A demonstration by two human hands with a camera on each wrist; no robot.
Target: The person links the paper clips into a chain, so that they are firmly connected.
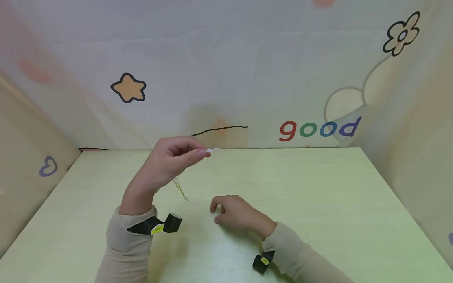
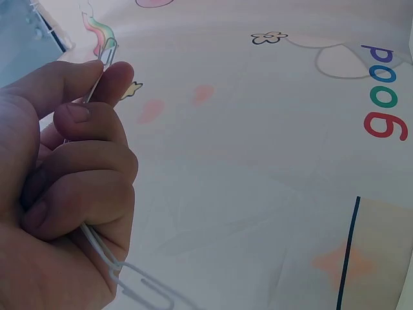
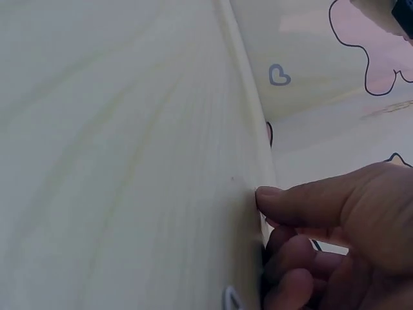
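My left hand (image 1: 166, 163) is raised above the table's left half, and thumb and forefinger pinch a white paper clip (image 1: 213, 149). In the left wrist view the pinched paper clip (image 2: 110, 51) sticks up past the fingertips. Its other fingers curl over more linked clips, and a paper clip chain (image 1: 179, 189) with white and yellow links hangs below the hand. My right hand (image 1: 235, 212) is low at the tabletop, fingers bent, with a gap between forefinger and thumb. A pale wire loop (image 3: 231, 298) shows near its fingers in the right wrist view.
The pale wooden table (image 1: 318, 196) reaches back to a printed cloth wall (image 1: 226, 70) with a star, a flower and the word "good". Cloth also flanks the table on both sides. A black wrist camera (image 1: 172, 223) sits on the left sleeve, another (image 1: 261, 264) on the right.
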